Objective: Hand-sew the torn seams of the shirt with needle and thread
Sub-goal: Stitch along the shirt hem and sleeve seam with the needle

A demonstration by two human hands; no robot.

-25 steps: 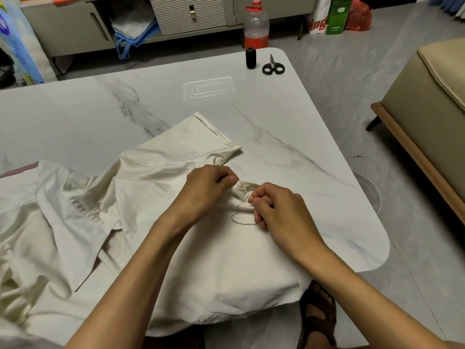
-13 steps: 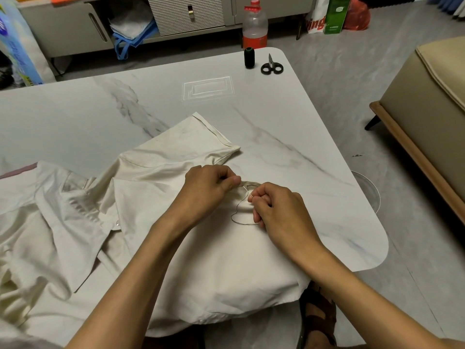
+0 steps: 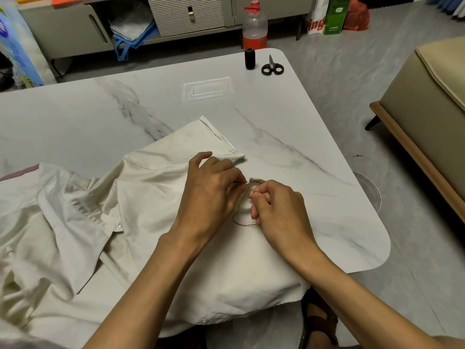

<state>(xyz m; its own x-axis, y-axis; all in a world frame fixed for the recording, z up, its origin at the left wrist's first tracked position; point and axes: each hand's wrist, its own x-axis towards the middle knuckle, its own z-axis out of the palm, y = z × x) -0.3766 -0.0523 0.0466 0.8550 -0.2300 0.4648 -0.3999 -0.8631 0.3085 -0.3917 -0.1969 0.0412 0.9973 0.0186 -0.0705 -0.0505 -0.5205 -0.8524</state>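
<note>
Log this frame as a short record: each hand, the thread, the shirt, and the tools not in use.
left hand: pinches what looks like the needle at the seam
right hand: fingers curled, holding the thread
thread: dark loop lying on the shirt between the hands
shirt: cream, spread on the marble table
idle tools: black spool and scissors, far table corner, apart

Marble table (image 3: 100, 117), red-capped bottle (image 3: 254, 23), beige sofa (image 3: 427, 102), green box (image 3: 336, 16)
</note>
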